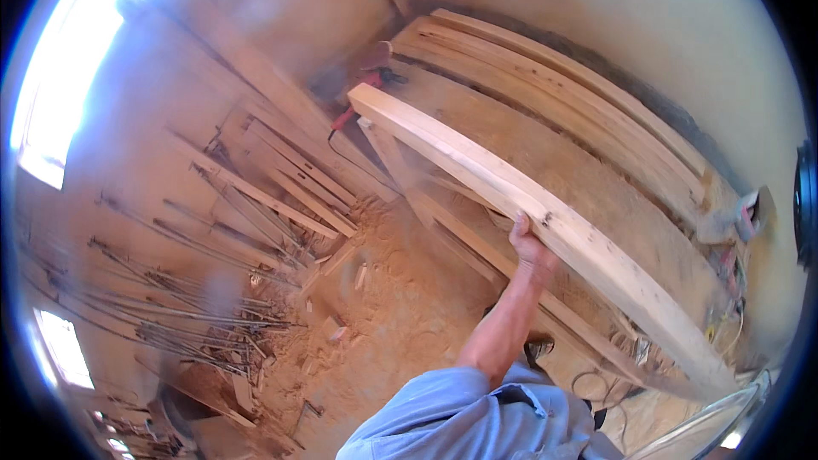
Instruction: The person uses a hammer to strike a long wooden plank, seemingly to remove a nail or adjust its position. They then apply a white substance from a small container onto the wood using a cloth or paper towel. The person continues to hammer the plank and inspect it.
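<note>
A long, squared wooden beam (477, 158) runs slantwise from the upper middle to the lower right. My left hand (531, 247) is closed on its near side at mid-length. The thumb shows against the beam's edge, while the other fingers are hidden by the wood. The beam lies along the near side of a dusty wooden workbench (545, 140). By its far end rests a red power tool (365, 85) with a round disc and a dark cord. My right hand is out of view.
Thick planks (554, 85) lie along the bench's wall side. Another power tool (750, 217) sits at its right end. Sawdust (409, 290) and offcuts cover the floor. At left are several long metal bar clamps (196, 315) and leaning boards (256, 187). A cord (596, 383) curls below the bench.
</note>
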Demonstrator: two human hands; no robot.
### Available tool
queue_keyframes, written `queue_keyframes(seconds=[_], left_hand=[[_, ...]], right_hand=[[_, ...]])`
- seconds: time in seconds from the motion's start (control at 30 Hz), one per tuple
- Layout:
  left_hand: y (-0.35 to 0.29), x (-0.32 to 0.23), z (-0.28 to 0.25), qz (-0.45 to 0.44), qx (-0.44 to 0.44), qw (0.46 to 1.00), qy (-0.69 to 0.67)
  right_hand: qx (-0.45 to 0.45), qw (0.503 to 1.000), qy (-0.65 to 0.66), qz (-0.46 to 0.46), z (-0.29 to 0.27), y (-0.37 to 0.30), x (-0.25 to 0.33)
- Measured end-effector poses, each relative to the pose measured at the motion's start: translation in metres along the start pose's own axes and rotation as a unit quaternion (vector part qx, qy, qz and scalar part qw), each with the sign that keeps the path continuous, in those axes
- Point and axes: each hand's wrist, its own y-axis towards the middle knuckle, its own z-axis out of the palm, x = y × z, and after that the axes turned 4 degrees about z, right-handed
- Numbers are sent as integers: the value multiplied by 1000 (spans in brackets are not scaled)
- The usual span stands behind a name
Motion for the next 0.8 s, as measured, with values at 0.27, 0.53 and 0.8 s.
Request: queue_keyframes(seconds=[0.27, 0.53, 0.8], left_hand=[[0, -48, -16, 17, 57, 976, 209], [3, -29, 17, 129, -142, 951, 244], [12, -28, 12, 148, -130, 952, 234]], right_hand=[[-12, 998, 57, -28, -99, -44, -28], [-267, 960, -41, 79, -122, -103, -19], [-155, 981, 40, 107, -144, -159, -6]])
